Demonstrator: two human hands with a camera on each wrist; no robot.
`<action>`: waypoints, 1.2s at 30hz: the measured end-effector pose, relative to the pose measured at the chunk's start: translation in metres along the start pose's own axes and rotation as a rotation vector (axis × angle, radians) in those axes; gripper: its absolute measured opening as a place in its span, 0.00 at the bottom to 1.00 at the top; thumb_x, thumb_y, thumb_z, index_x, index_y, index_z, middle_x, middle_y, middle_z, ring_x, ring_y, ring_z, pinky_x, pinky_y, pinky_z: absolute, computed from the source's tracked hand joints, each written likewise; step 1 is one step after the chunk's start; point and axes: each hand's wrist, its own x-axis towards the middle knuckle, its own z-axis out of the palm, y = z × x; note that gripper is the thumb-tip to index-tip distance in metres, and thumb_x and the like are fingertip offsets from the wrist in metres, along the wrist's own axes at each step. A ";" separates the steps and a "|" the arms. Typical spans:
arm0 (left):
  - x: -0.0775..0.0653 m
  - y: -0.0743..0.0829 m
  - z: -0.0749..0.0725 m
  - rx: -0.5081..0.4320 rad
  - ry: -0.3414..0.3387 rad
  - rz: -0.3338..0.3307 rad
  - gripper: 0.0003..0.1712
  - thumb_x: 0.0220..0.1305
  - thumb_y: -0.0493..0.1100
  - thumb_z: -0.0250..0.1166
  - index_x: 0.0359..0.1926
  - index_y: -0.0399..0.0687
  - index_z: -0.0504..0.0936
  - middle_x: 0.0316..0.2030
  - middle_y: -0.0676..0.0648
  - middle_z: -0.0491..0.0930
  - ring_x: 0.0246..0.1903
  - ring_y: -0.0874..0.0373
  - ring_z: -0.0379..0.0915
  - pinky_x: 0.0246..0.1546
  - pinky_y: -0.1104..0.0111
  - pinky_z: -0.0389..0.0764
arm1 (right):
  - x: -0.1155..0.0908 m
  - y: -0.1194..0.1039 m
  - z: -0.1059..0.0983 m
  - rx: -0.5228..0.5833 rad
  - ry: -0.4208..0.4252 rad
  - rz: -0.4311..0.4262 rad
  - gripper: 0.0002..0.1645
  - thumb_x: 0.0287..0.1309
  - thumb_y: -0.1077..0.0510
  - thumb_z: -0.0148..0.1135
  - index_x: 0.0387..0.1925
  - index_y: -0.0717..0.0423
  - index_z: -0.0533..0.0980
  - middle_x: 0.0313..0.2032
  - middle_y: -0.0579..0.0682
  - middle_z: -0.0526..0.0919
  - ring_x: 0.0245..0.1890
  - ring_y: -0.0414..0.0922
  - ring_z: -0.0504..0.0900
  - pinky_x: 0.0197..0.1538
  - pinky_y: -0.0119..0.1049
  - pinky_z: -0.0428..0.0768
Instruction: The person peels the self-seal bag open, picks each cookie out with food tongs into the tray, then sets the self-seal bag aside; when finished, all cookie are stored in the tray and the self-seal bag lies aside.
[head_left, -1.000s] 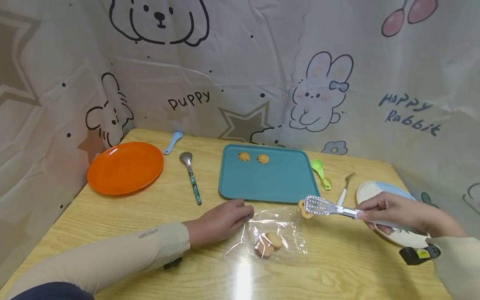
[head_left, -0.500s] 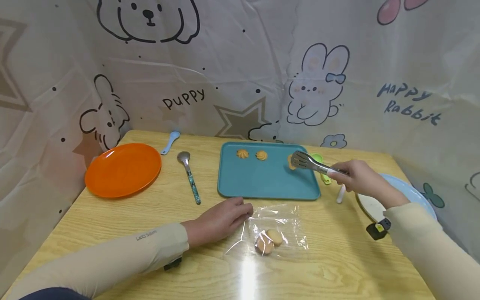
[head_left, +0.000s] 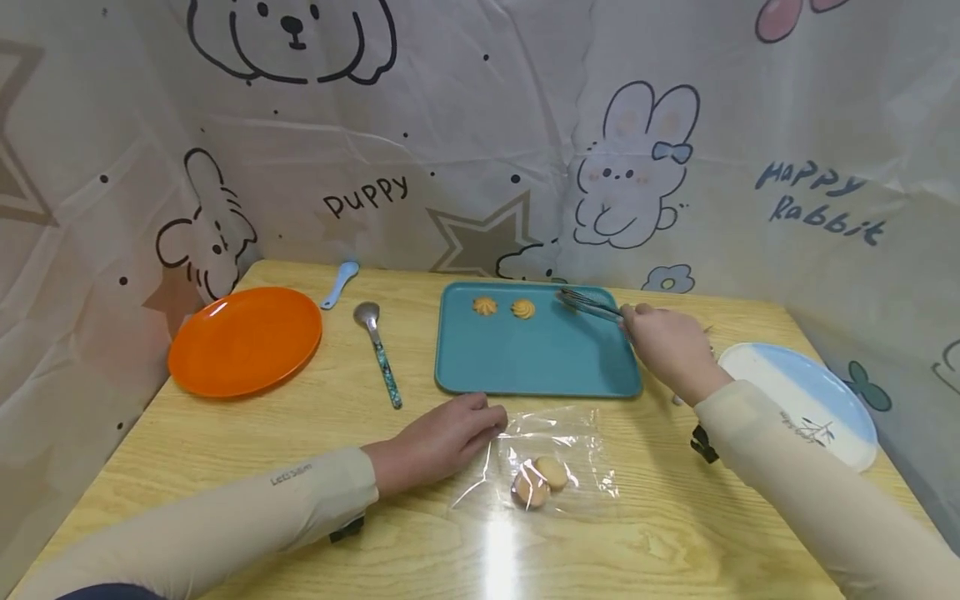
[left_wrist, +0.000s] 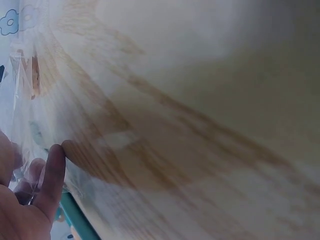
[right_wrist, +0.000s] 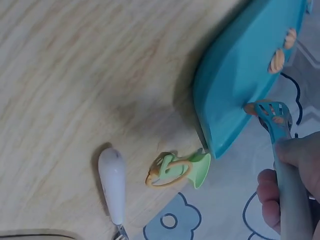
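My right hand (head_left: 667, 346) grips silver slotted food tongs (head_left: 588, 303) over the back right of the teal tray (head_left: 540, 358). In the right wrist view, a cookie (right_wrist: 250, 108) shows at the tongs' tips, down at the tray's surface. Two swirled cookies, a left one (head_left: 484, 306) and a right one (head_left: 522, 309), lie along the tray's back edge. My left hand (head_left: 450, 437) pinches the left edge of a clear plastic bag (head_left: 525, 433) on the table. Two round cookies (head_left: 531, 490) overlap inside that bag.
An orange plate (head_left: 243, 342) stands at far left, near a blue spoon (head_left: 341, 283) and a metal spoon with patterned handle (head_left: 378, 350). Right of the tray are a green spoon (right_wrist: 200, 170) and a white-handled utensil (right_wrist: 112, 185). A blue-and-white plate (head_left: 795, 392) lies far right.
My right hand has carried the tongs and cookie from beside the bag, up and left, to the tray's back edge. My left hand has stayed at the bag.
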 end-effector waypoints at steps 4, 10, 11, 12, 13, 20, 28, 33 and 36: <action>0.002 -0.001 0.000 0.015 0.016 0.004 0.06 0.73 0.45 0.54 0.45 0.56 0.77 0.33 0.57 0.72 0.32 0.66 0.67 0.35 0.76 0.74 | 0.001 -0.004 0.000 -0.040 -0.008 -0.029 0.23 0.70 0.52 0.54 0.58 0.62 0.73 0.45 0.62 0.84 0.37 0.57 0.85 0.30 0.49 0.83; -0.001 0.001 -0.001 0.002 -0.002 -0.029 0.06 0.73 0.44 0.54 0.44 0.56 0.77 0.33 0.57 0.71 0.32 0.66 0.66 0.35 0.75 0.73 | -0.001 -0.008 -0.001 -0.025 -0.011 -0.043 0.25 0.69 0.50 0.55 0.58 0.63 0.73 0.43 0.62 0.84 0.35 0.57 0.85 0.28 0.48 0.83; -0.001 0.001 -0.001 -0.001 -0.003 -0.031 0.06 0.73 0.44 0.54 0.44 0.56 0.77 0.33 0.57 0.71 0.32 0.66 0.66 0.35 0.75 0.73 | -0.002 -0.009 -0.002 -0.024 -0.004 -0.041 0.26 0.68 0.49 0.55 0.58 0.63 0.73 0.44 0.62 0.84 0.36 0.57 0.85 0.27 0.48 0.82; -0.001 0.002 -0.001 -0.001 -0.002 -0.030 0.06 0.73 0.44 0.54 0.44 0.56 0.77 0.33 0.57 0.70 0.32 0.66 0.66 0.35 0.75 0.73 | -0.003 -0.008 -0.003 -0.024 0.004 -0.041 0.26 0.68 0.49 0.56 0.58 0.63 0.73 0.44 0.63 0.84 0.36 0.57 0.85 0.27 0.48 0.82; -0.001 0.002 -0.001 0.001 0.000 -0.028 0.06 0.73 0.44 0.54 0.44 0.56 0.77 0.32 0.57 0.70 0.32 0.66 0.66 0.35 0.75 0.73 | -0.004 -0.008 -0.005 -0.018 0.012 -0.041 0.26 0.67 0.49 0.57 0.58 0.64 0.73 0.44 0.64 0.83 0.35 0.58 0.85 0.26 0.47 0.81; 0.001 0.002 0.001 0.000 0.012 -0.022 0.06 0.73 0.44 0.54 0.44 0.56 0.77 0.33 0.57 0.71 0.32 0.66 0.66 0.35 0.75 0.74 | -0.019 0.001 -0.017 0.131 -0.021 0.001 0.28 0.69 0.44 0.54 0.59 0.61 0.72 0.44 0.61 0.83 0.36 0.56 0.84 0.29 0.48 0.80; 0.001 0.001 0.002 -0.003 0.027 -0.006 0.06 0.73 0.44 0.53 0.45 0.56 0.77 0.33 0.57 0.71 0.32 0.66 0.66 0.36 0.76 0.74 | -0.055 0.029 -0.036 0.565 -0.215 0.078 0.32 0.67 0.36 0.50 0.58 0.56 0.74 0.33 0.53 0.83 0.27 0.45 0.78 0.30 0.40 0.76; 0.000 0.002 0.001 0.004 0.031 -0.012 0.07 0.73 0.43 0.54 0.45 0.56 0.78 0.33 0.57 0.72 0.32 0.67 0.66 0.36 0.75 0.74 | -0.088 0.051 -0.042 0.764 -0.332 0.029 0.20 0.68 0.43 0.53 0.49 0.52 0.78 0.20 0.46 0.76 0.16 0.40 0.72 0.21 0.34 0.72; 0.001 0.003 0.000 0.005 0.025 -0.015 0.07 0.73 0.43 0.54 0.45 0.56 0.78 0.33 0.57 0.72 0.32 0.66 0.66 0.36 0.75 0.74 | -0.107 0.064 -0.041 0.872 -0.394 -0.013 0.14 0.69 0.48 0.54 0.44 0.52 0.79 0.19 0.46 0.75 0.14 0.40 0.71 0.19 0.34 0.72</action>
